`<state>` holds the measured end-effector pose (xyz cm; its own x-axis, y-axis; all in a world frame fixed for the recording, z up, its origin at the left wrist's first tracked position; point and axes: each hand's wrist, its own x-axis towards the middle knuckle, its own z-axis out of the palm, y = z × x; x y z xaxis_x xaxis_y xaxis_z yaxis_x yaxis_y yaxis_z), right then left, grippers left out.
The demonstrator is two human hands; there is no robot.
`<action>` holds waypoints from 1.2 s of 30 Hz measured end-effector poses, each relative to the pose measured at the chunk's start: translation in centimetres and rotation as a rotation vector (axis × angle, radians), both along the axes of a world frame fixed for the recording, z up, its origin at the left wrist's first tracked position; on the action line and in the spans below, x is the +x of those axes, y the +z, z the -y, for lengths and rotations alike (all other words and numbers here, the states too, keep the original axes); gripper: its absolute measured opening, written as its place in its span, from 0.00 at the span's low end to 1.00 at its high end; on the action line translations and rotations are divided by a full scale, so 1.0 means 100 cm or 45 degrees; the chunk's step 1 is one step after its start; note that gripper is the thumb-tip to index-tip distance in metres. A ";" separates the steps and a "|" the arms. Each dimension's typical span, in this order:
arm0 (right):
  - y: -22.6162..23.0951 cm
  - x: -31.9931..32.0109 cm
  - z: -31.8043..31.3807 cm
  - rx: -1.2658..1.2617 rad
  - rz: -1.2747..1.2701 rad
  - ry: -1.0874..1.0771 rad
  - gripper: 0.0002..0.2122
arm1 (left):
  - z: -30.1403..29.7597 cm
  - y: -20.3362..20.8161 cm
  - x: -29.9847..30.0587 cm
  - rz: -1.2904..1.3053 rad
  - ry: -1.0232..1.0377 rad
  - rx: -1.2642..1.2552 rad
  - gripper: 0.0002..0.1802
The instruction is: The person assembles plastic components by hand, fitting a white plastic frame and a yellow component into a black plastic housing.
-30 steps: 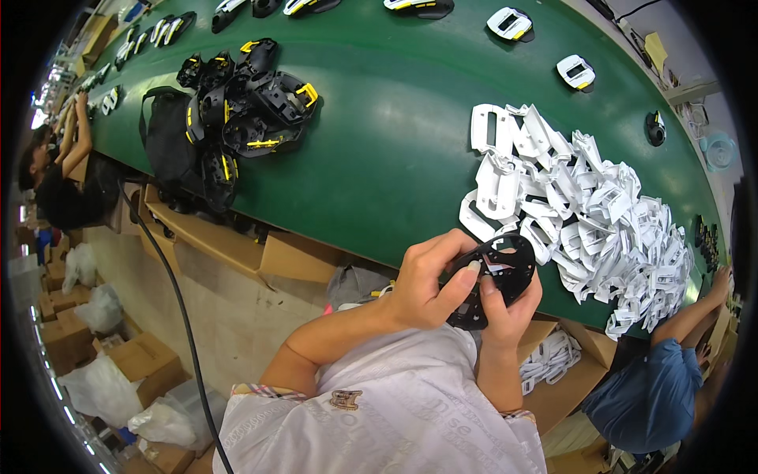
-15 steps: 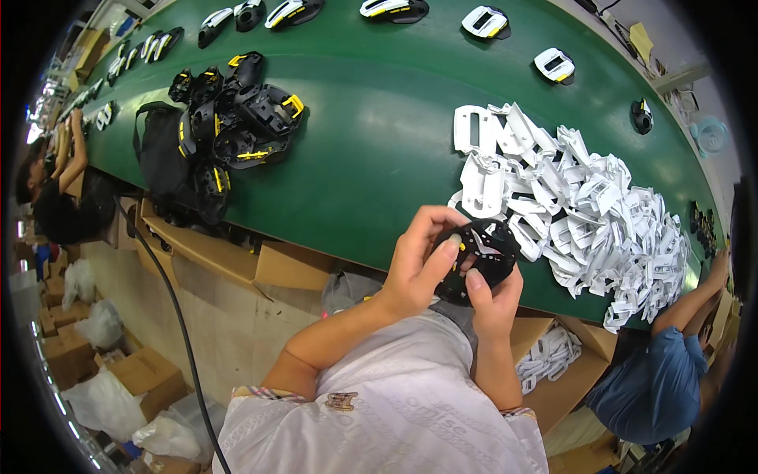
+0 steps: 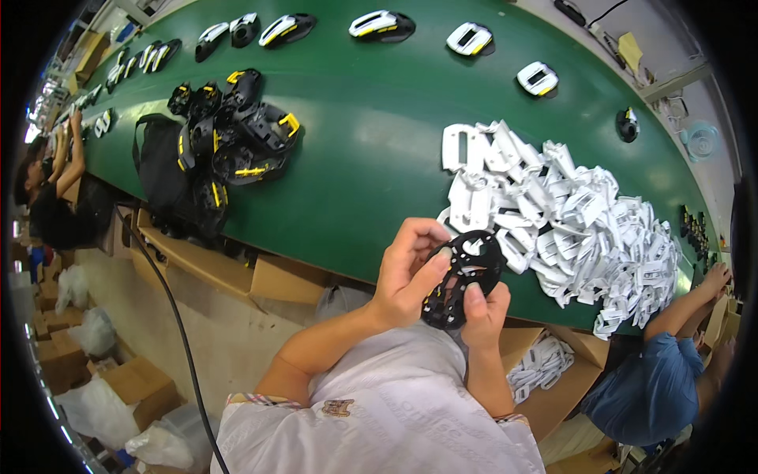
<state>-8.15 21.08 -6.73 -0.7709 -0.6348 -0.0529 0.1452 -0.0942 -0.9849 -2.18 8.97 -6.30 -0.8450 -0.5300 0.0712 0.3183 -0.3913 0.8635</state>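
Between my two hands is a black oval plastic shell [image 3: 483, 251], its hollow side with openings and small yellow bits turned up toward me. My left hand [image 3: 407, 276] grips its left edge, thumb pressed on the inside and fingers curled behind. My right hand [image 3: 483, 314] holds the lower right edge, thumb on top, other fingers mostly hidden beneath. Just beyond the shell lies a large heap of white plastic cover pieces [image 3: 588, 213] with slots. Farther left is a pile of black shells with yellow parts [image 3: 249, 130], beside a black bag [image 3: 162, 150].
The long green table [image 3: 363, 142] bears a row of white-and-black assembled pieces [image 3: 383, 25] along its far side. A cardboard box [image 3: 564, 395] with more white pieces stands below the edge. Co-workers sit at the right [image 3: 647, 379] and far left [image 3: 67, 201]. A black cable [image 3: 178, 324] hangs at left.
Both hands have drawn the black shell slightly down and left, and its hollow side now faces me more fully. The whole view has shifted a little. Both hands keep their hold.
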 end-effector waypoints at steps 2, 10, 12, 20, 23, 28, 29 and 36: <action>0.003 -0.010 -0.002 0.051 -0.002 0.091 0.11 | 0.006 -0.004 -0.004 0.042 -0.028 0.032 0.16; 0.072 -0.105 0.009 0.607 -1.070 0.020 0.20 | 0.049 -0.012 0.003 0.358 0.022 -0.617 0.16; 0.086 -0.165 0.014 0.768 -1.498 -0.297 0.20 | 0.052 -0.019 0.001 0.453 0.145 -0.781 0.13; 0.062 -0.215 0.018 1.407 -1.797 -0.058 0.30 | 0.052 -0.035 0.011 0.309 0.318 -0.831 0.08; 0.061 -0.146 0.010 0.979 -1.543 0.100 0.20 | 0.052 -0.032 0.009 0.377 0.241 -0.809 0.07; 0.058 -0.083 0.003 0.771 -1.314 0.169 0.15 | 0.056 -0.026 0.009 0.369 0.184 -0.927 0.05; 0.056 -0.078 0.000 0.702 -1.295 0.156 0.14 | 0.056 -0.025 0.010 0.361 0.171 -0.943 0.05; 0.091 -0.176 -0.007 0.806 -1.404 -0.129 0.10 | 0.052 -0.026 0.001 0.410 0.165 -1.050 0.03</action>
